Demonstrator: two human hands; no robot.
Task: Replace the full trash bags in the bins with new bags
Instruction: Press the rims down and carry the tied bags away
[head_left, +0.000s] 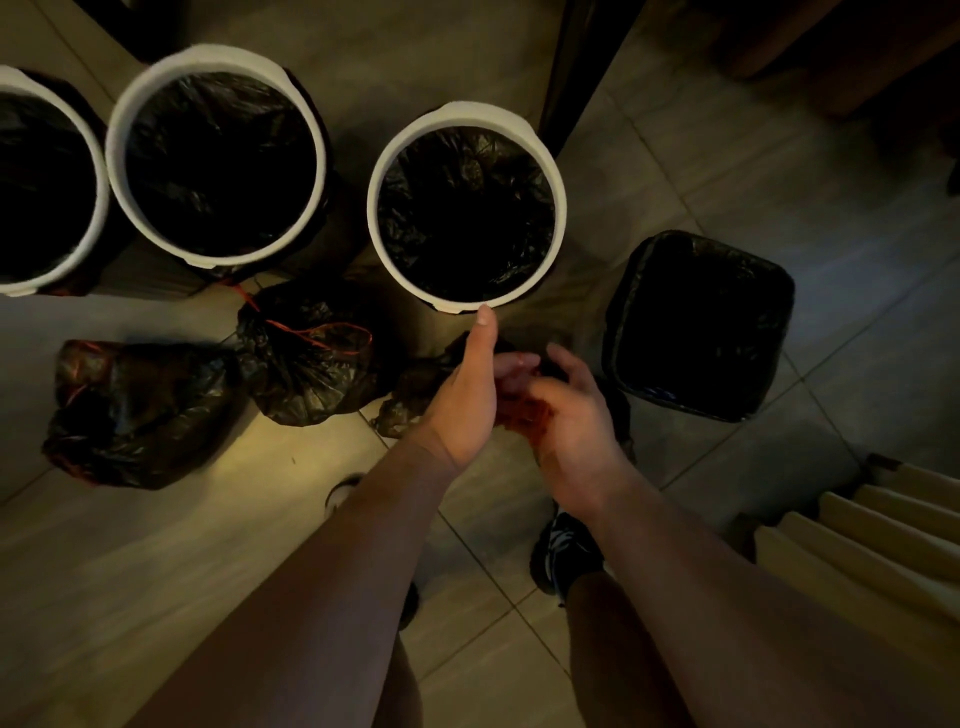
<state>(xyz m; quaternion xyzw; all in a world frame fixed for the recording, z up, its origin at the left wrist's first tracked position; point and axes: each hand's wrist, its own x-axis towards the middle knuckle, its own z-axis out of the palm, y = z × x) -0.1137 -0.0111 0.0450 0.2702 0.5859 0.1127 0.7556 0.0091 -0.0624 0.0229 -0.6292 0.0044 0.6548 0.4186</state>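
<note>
Hands meet above a black trash bag (410, 395) on the tiled floor (260, 519), between a white round bin (483, 113) and a black square bin (614, 332). Left hand (462, 405) is flat, fingers straight and thumb out. Right hand (571, 415) curls, blurred, over something red; I cannot tell whether it grips.

- Three round white-rimmed plastic bins stand in a row on the grey tiled floor (737, 156): left bin (31, 79), middle bin (218, 57) and right bin (483, 113). Each is lined with black plastic.
- A dark square bin (615, 332), also lined in black, stands right of them.
- Two tied black trash bags with red drawstrings lie before the round bins: one (306, 364) and, further left, another (135, 410).
- The left hand (462, 400) and right hand (571, 421) meet over a third black bag (415, 389) with red material between them. The grip is blurred.
- The left thumb points at the right bin's rim.
</note>
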